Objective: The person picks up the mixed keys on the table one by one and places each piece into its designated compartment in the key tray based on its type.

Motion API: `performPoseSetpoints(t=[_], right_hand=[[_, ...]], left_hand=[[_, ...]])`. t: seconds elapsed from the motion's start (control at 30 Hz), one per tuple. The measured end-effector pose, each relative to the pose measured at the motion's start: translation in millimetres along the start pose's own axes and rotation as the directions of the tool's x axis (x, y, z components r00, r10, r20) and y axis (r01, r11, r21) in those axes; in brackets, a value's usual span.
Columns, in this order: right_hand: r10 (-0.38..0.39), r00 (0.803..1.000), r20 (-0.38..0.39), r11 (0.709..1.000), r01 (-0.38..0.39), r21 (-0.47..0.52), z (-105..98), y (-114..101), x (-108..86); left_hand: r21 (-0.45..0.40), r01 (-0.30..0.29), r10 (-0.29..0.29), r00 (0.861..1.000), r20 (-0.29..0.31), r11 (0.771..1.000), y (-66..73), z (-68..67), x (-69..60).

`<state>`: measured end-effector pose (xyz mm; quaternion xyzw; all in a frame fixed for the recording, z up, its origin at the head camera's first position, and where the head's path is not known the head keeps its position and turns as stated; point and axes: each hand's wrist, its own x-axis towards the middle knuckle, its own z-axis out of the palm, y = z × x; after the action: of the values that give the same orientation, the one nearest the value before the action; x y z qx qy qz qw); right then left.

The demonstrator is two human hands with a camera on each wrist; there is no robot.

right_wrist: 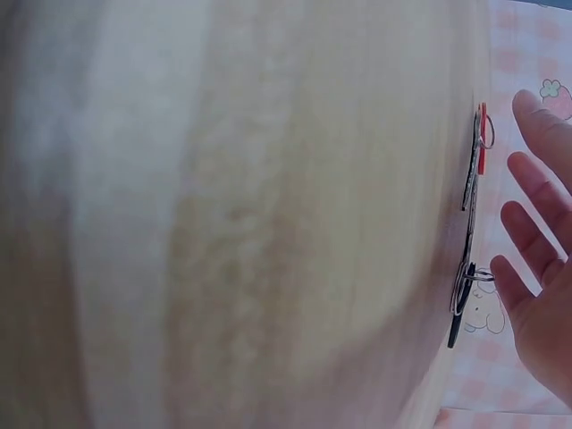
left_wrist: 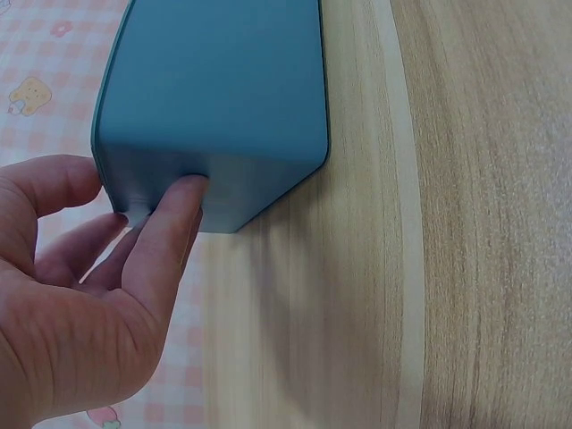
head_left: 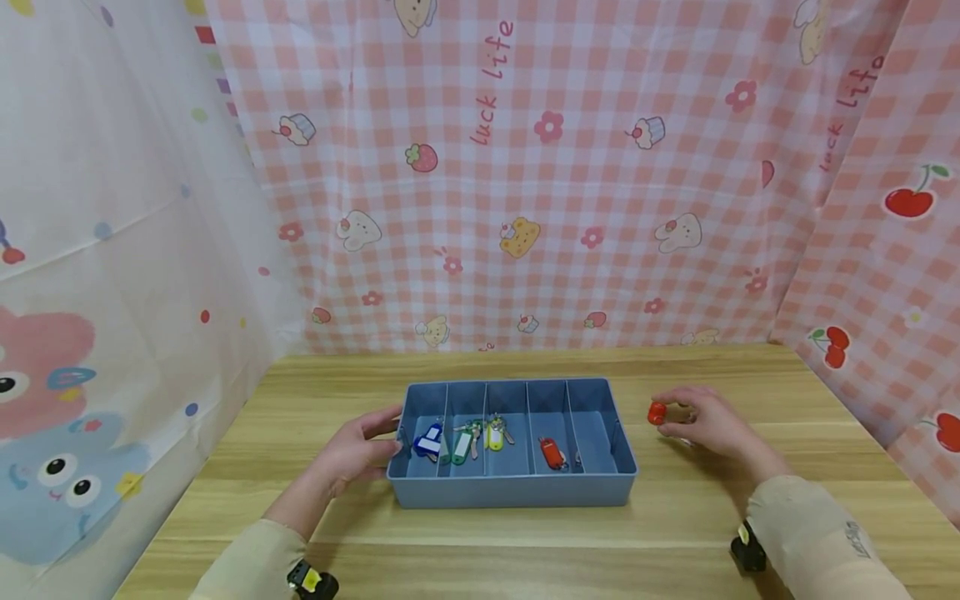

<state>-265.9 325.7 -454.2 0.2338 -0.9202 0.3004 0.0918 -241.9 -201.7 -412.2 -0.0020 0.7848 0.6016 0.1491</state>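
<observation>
My left hand (head_left: 365, 447) rests its fingertips on the left end of a blue-grey divided tray (head_left: 517, 492); the left wrist view shows fingers (left_wrist: 170, 219) against its outer end wall. Right of the tray, my right hand (head_left: 701, 421) reaches around a red key tag (head_left: 656, 413). The right wrist view shows that hand's fingers spread and apart from the red tag (right_wrist: 483, 138), which lies edge-on on the table. Near its lower fingers is a black tag (right_wrist: 460, 313) with metal rings. In the head view the right hand mostly hides these.
Five compartments in a row make up the tray. From the left they hold blue tags (head_left: 429, 442), green tags (head_left: 462, 446), a yellow tag (head_left: 495, 435) with keys, and, in the fourth, a red tag (head_left: 552, 453). A checked cloth (head_left: 555, 275) hangs behind the wooden table (head_left: 525, 558).
</observation>
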Motion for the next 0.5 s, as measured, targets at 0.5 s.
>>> performPoseSetpoints(t=[0.5], right_hand=[[0.041,0.999,-0.008,0.994,-0.042,-0.099,3.1,-1.5,2.9]], left_hand=[[0.003,-0.003,0.003,1.0,-0.002,1.0,0.3,0.0,-0.6]])
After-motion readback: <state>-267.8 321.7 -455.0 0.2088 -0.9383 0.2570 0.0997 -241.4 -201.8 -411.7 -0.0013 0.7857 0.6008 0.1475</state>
